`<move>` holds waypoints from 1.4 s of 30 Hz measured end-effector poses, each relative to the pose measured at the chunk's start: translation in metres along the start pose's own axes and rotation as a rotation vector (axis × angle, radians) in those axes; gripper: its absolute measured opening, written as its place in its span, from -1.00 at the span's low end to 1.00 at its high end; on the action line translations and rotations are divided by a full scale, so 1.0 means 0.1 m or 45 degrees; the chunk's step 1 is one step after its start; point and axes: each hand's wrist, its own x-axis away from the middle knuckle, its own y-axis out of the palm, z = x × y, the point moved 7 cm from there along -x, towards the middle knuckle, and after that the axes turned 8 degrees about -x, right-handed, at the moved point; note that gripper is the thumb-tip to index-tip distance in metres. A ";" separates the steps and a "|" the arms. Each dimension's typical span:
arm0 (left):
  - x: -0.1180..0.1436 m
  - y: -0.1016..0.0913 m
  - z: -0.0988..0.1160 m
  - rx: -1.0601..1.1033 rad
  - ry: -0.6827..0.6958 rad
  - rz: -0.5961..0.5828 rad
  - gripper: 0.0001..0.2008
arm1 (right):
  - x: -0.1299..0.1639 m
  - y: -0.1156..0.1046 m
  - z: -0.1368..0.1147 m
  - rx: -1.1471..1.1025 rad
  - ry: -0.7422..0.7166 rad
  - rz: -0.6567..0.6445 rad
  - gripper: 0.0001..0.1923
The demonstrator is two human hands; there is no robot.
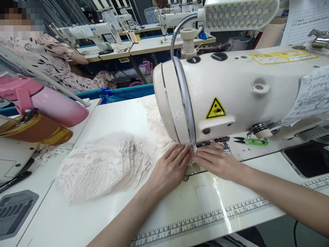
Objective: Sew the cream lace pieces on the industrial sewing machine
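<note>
A lace stack (102, 168) lies left of the sewing machine (231, 92); snips (253, 141) lie behind its base.

We see a white table (108, 120) with a printed ruler (205, 219) along its near edge. On it lie a pile of lace pieces (102, 166), green scissors (253, 140) and the sewing machine (231, 92).
</note>
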 end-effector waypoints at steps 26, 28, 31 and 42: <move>-0.03 0.06 0.03 0.067 -0.169 -0.037 -0.65 | 0.00 -0.04 0.05 0.091 0.026 -0.008 -0.69; -0.03 0.05 0.03 0.048 -0.176 -0.029 -0.66 | -0.02 -0.06 0.06 0.107 0.020 -0.009 -0.67; -0.04 0.04 0.05 0.014 -0.175 -0.004 -0.66 | -0.03 -0.09 0.07 0.127 0.036 -0.004 -0.64; -0.05 0.06 0.04 0.006 -0.214 -0.043 -0.65 | 0.11 -0.03 0.22 0.187 0.175 -0.006 -0.70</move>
